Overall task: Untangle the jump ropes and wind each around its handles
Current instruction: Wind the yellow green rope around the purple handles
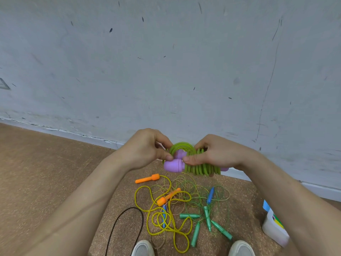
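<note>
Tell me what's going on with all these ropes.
A person holds a green jump rope, almost fully wound around its purple handles. The right grip holds the wound coils, while the left grip pinches the last loop by the handle ends. On the floor below, a yellow rope with orange handles and thin green ropes with teal handles lie tangled together, not yet sorted.

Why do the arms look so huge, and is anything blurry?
Head view: the wide-angle lens stretches the forearms toward the bottom corners; light is soft and even, without glare; the left hand, right hand and green jump rope look sharp.
</note>
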The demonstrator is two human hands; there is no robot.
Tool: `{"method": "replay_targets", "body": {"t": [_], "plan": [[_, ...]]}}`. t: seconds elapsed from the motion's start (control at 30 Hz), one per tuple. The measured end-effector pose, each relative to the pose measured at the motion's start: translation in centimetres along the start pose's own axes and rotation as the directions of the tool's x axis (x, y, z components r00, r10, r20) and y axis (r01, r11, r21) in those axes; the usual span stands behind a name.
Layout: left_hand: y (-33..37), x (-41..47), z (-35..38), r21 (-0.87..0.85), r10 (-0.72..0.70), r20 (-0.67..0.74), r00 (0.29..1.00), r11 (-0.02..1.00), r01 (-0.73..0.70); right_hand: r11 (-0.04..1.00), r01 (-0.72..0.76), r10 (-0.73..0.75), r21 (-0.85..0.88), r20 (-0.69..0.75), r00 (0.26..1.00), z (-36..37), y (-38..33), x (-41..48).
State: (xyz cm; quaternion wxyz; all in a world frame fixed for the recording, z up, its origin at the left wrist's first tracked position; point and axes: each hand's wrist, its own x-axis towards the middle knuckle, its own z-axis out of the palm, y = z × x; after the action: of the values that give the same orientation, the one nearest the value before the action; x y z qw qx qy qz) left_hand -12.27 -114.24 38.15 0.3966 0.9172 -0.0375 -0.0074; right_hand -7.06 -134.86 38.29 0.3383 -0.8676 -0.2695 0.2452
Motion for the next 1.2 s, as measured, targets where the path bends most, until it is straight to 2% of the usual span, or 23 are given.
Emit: {"method": "replay_targets", "body": {"t": [0.13,0.3,0.4,0.5,0.6,0.67,0.77,0.87,0.97,1.0,1.07,1.13,1.2], "plan": [[-0.2,-0.3,-0.3,-0.059,-0.081,0.052,0.995,0.995,0.084,0.995,0.043,-0.051,-0.089,-0.089,0.995,0.5,0.0,0.3],[-0.7,-0.3,-0.4,-0.138,-0.113,-0.094,0.989,0.985,0.1,0.911,0.038,-0.188,-0.411,-0.332,0.924,2.7,-0.8,0.2],[-0.6,-0.7,-0.5,-0.208,-0.096,-0.141,0.985,0.976,0.065,0.905,0.021,-0.212,-0.425,-0.408,0.888,3.8,-1.0,0.1],[-0.3,-1.1,-0.7,-0.174,-0.057,-0.197,0.979,0.984,0.022,0.886,0.027,-0.262,-0.462,-0.454,0.852,4.5,-1.0,0.3],[-0.5,-1.3,-1.6,-0.226,-0.05,-0.278,0.959,0.974,-0.015,0.908,0.068,-0.283,-0.414,-0.484,0.828,4.8,-1.2,0.2],[-0.8,-1.3,-2.1,-0.325,-0.109,-0.236,0.966,0.945,0.027,0.888,0.094,-0.335,-0.451,-0.492,0.804,4.9,-1.4,0.0],[-1.3,-1.2,-2.1,-0.261,-0.119,-0.189,0.975,0.963,0.067,0.849,0.08,-0.371,-0.522,-0.482,0.794,5.5,-1.5,-0.1],[-1.1,-0.9,-1.2,-0.055,-0.042,-0.29,0.956,0.998,0.027,0.896,0.052,-0.296,-0.442,-0.505,0.811,5.7,-1.2,0.0],[-1.0,-0.7,0.1,0.016,0.07,-0.349,0.934,0.998,-0.068,0.944,0.022,-0.198,-0.329,-0.512,0.836,5.3,-0.9,0.1],[-1.0,-0.7,0.3,-0.028,0.06,-0.355,0.933,0.997,-0.075,0.955,0.019,-0.168,-0.296,-0.489,0.856,5.1,-0.8,0.2],[-1.3,-0.7,0.0,-0.251,-0.037,-0.326,0.944,0.967,-0.049,0.983,0.042,-0.113,-0.178,-0.407,0.906,4.4,-0.4,0.3],[-1.5,-0.9,-0.7,-0.458,-0.112,-0.256,0.96,0.889,-0.018,0.993,0.087,-0.055,0.083,-0.325,0.944,3.7,-0.3,0.2],[-1.5,-1.1,-1.0,-0.6,-0.143,-0.171,0.975,0.8,0.012,0.935,0.081,0.001,0.344,-0.232,0.973,3.1,-0.3,-0.1]]}}
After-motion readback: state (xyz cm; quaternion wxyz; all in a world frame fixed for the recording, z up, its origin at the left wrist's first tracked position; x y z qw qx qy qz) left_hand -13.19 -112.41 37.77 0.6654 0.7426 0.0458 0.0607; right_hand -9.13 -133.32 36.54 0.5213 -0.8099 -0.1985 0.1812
